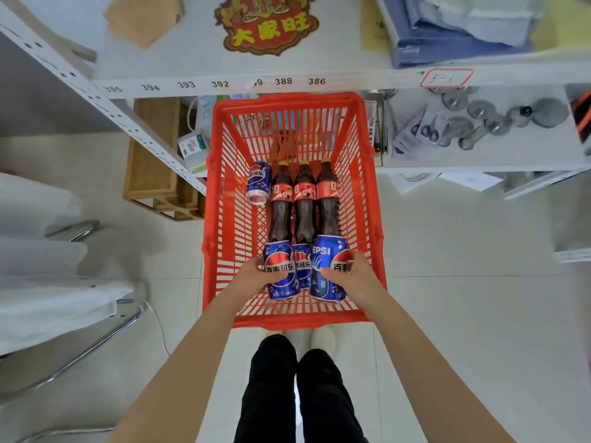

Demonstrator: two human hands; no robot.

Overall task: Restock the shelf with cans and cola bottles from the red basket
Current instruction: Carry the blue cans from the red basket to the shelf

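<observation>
My left hand [252,272] is wrapped around a blue Pepsi can [281,270] at the lower centre of the frame, fingers curled over its label. My right hand [351,274] grips a second, larger-looking blue can [329,266] just to the right. Between the two held cans I see a third can [303,266], squeezed in and touching both. All three sit at the near end of the red basket [224,219], which fills the middle of the frame and rests on the pale tiled floor [463,282].

Just above the cans, three cola bottles [305,203] lie side by side, yellow caps pointing toward the top of the frame, red labels facing up. Left of them, a fourth can [259,183] lies tilted against the basket's left wall.

Beyond the basket's far rim, the white shelf [351,79] runs across the upper frame, its front edge marked with numbers. A red and gold emblem [267,25] lies on it at top centre, folded blue cloth [447,43] at upper right. On a lower level to the right I see metal utensils [486,119]; to the left, a wooden crate [153,161].
</observation>
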